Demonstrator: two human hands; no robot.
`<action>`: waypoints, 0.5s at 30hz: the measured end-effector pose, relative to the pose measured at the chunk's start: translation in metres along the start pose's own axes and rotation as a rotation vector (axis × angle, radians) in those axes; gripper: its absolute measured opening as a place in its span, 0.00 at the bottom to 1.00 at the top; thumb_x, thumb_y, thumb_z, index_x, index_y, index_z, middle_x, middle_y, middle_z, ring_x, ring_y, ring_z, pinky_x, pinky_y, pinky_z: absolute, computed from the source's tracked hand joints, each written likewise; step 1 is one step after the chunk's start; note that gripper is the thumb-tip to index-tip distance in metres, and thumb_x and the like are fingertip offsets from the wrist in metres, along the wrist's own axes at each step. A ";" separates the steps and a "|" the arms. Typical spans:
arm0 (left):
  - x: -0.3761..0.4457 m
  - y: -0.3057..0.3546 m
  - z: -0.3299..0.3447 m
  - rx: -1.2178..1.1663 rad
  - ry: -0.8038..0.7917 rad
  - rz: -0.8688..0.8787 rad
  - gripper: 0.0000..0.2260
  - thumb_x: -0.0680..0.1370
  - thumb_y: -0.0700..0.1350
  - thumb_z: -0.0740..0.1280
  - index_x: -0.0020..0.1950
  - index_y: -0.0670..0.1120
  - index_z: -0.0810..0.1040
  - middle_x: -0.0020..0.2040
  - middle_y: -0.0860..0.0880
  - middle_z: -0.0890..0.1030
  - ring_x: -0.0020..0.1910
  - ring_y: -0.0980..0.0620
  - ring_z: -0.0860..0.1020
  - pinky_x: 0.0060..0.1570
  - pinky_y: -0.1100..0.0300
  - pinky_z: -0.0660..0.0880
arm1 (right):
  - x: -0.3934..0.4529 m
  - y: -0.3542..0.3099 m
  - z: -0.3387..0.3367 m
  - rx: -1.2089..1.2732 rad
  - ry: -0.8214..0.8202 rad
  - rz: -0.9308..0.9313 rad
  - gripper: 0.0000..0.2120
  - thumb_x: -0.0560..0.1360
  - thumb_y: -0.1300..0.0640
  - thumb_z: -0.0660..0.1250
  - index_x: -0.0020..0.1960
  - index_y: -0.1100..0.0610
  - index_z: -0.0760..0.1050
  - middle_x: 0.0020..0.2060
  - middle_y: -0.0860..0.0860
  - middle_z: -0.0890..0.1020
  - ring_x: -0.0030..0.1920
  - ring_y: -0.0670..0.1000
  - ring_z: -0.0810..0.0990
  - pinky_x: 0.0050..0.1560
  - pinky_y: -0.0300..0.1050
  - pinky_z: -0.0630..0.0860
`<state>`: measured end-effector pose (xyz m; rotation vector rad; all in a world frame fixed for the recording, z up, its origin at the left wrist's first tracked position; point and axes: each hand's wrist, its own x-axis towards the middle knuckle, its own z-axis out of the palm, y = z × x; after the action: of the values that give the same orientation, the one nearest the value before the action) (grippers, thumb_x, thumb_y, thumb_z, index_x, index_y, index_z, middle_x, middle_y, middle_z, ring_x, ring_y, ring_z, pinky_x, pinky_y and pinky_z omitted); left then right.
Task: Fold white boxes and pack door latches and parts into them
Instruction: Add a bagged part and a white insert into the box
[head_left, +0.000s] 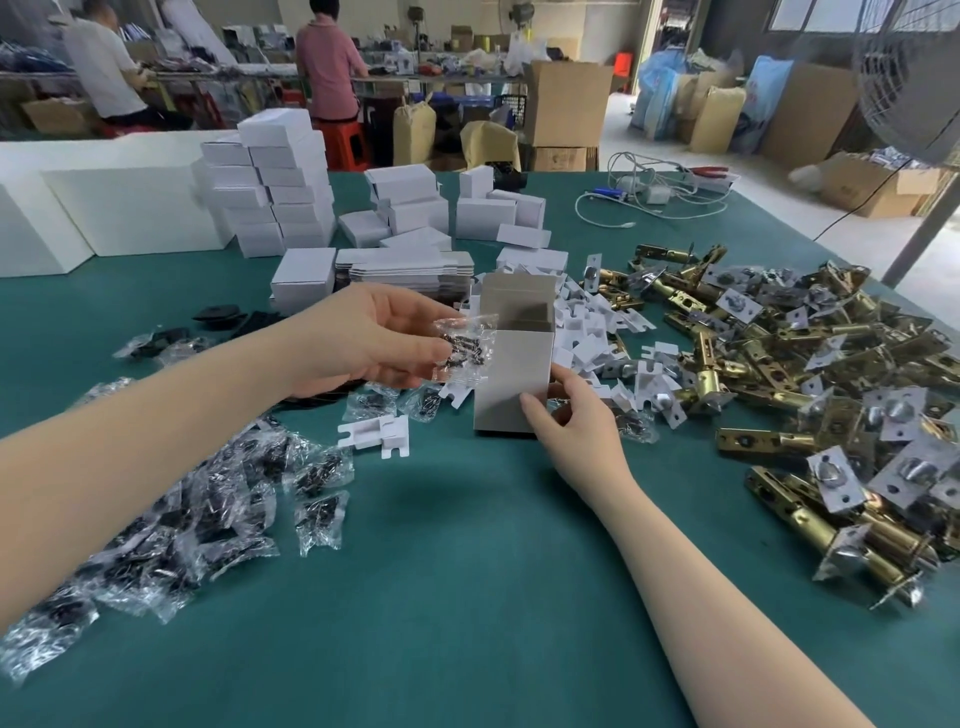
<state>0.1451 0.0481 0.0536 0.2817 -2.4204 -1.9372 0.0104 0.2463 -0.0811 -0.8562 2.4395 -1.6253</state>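
A white box (511, 379) stands upright on the green table (467, 571) with its top flaps open. My right hand (571, 421) holds its lower right corner, thumb on the front face. My left hand (363, 343) pinches a small clear bag of black screws (462, 348) just left of the box's open top. Brass door latches (779, 374) lie heaped to the right. White card inserts (597, 338) are scattered behind and beside the box.
Several screw bags (182, 519) are piled at the left. Flat box blanks (405, 270) and stacks of folded white boxes (280, 197) stand behind. Cables (649, 202) lie at the far right; two people work at a far bench.
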 end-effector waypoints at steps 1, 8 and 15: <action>0.001 -0.001 0.002 0.005 0.016 0.011 0.13 0.65 0.43 0.75 0.49 0.51 0.86 0.43 0.48 0.86 0.40 0.52 0.84 0.38 0.62 0.80 | 0.000 0.000 0.000 -0.003 0.000 0.001 0.19 0.77 0.49 0.67 0.68 0.45 0.72 0.47 0.39 0.78 0.36 0.40 0.74 0.38 0.33 0.69; 0.019 -0.001 0.017 0.181 0.291 0.237 0.08 0.76 0.39 0.71 0.46 0.53 0.84 0.39 0.54 0.85 0.38 0.58 0.82 0.43 0.65 0.80 | -0.001 0.000 0.001 0.021 0.004 -0.006 0.19 0.78 0.50 0.67 0.68 0.47 0.72 0.47 0.40 0.78 0.39 0.42 0.74 0.44 0.39 0.71; 0.052 0.016 0.036 0.547 0.514 0.580 0.07 0.77 0.41 0.70 0.49 0.53 0.83 0.44 0.59 0.82 0.44 0.67 0.80 0.46 0.75 0.72 | -0.003 -0.002 0.000 0.035 -0.010 -0.021 0.16 0.77 0.50 0.66 0.64 0.42 0.73 0.47 0.39 0.79 0.38 0.42 0.74 0.41 0.39 0.71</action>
<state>0.0872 0.0784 0.0568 0.0549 -2.2665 -0.8334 0.0133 0.2472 -0.0801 -0.8854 2.3961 -1.6620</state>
